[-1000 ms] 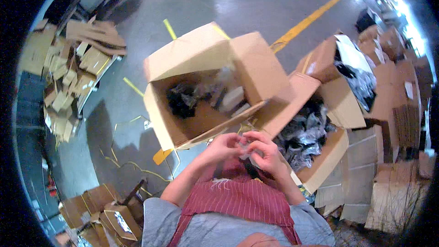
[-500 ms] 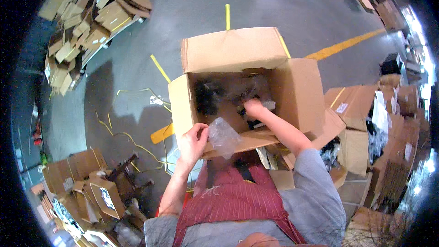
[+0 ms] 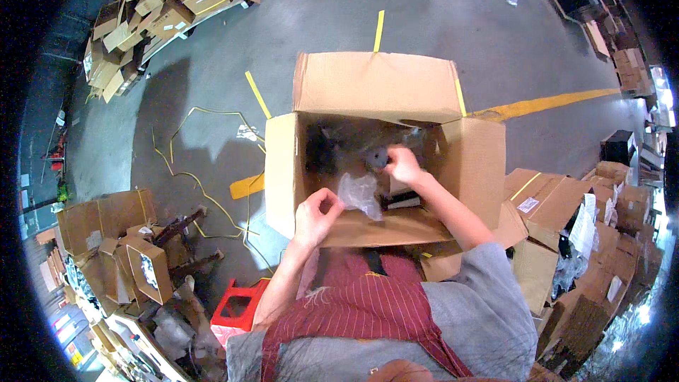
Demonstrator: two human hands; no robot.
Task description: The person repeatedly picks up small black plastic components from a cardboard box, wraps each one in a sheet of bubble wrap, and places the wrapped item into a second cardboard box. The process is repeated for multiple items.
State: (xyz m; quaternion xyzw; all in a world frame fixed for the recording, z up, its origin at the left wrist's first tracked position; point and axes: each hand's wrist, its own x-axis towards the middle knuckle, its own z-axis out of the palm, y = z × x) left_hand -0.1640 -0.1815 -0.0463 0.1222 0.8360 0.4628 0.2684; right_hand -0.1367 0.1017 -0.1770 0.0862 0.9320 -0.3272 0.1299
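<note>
An open cardboard box [image 3: 385, 230] stands in front of me with its flaps spread outward. At its near left corner my left hand [image 3: 316, 218] pinches the edge of a clear plastic bag [image 3: 359, 194], which hangs inside the box. My right hand [image 3: 404, 165] reaches in from the right, its fingers closed on a small grey rounded piece [image 3: 376, 158] with a dark spot. Dark items [image 3: 322, 148] and more clear film lie deeper in the box, too shadowed to make out. A pale, dark-edged item lies below my right hand.
Flattened cardboard [image 3: 152, 10] is heaped at the far left. More opened cartons [image 3: 548, 201] crowd the right, and others [image 3: 106, 219] stand at the left. Yellow strapping [image 3: 194, 194] loops over the floor left of the box. A red stand [image 3: 240, 304] is by my left forearm.
My right hand has risen from the box bottom and now shows a grey piece in its fingers. The plastic bag has shifted further into the box, and the view has swung slightly.
</note>
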